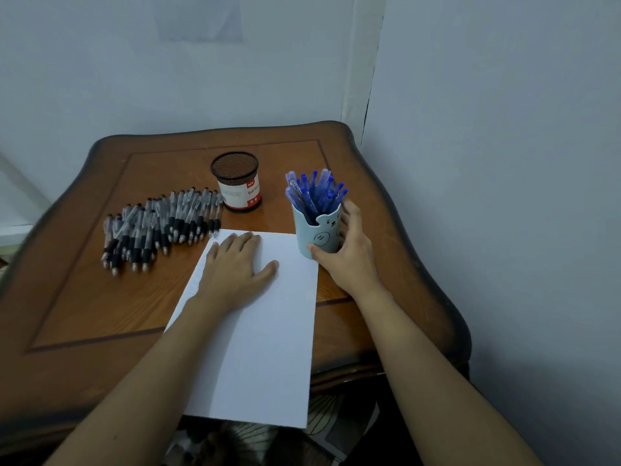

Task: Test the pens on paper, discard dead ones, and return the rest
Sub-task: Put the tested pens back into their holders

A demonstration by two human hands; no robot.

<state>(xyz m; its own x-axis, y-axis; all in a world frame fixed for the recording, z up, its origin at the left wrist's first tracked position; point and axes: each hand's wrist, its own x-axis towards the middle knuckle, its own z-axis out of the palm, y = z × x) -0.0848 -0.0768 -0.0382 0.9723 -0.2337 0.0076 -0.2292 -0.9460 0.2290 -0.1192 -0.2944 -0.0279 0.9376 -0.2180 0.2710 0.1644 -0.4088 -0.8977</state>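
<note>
On the table (84, 314) the paper (268, 348) is pressed flat by the left hand (235, 264), fingers straight. Left of the paper, black pens (158, 227) are heaped; beyond it a mesh pot (237, 186) stands. At the paper's right edge the cup (317, 237) of blue pens (316, 193) is clasped by the right hand (349, 253), fingers curled round it. Setting-up is judged in hand; next, one pen is to be drawn out and tried on the paper.

Your white sheet (268, 348) lies flat. At its ten o'clock, black-grip pens (158, 227) lie fanned, tips toward you. At twelve the black mesh pot (238, 188) stands upright; at one, blue pens (316, 193) stand bunched in the pale blue cup (319, 237).
</note>
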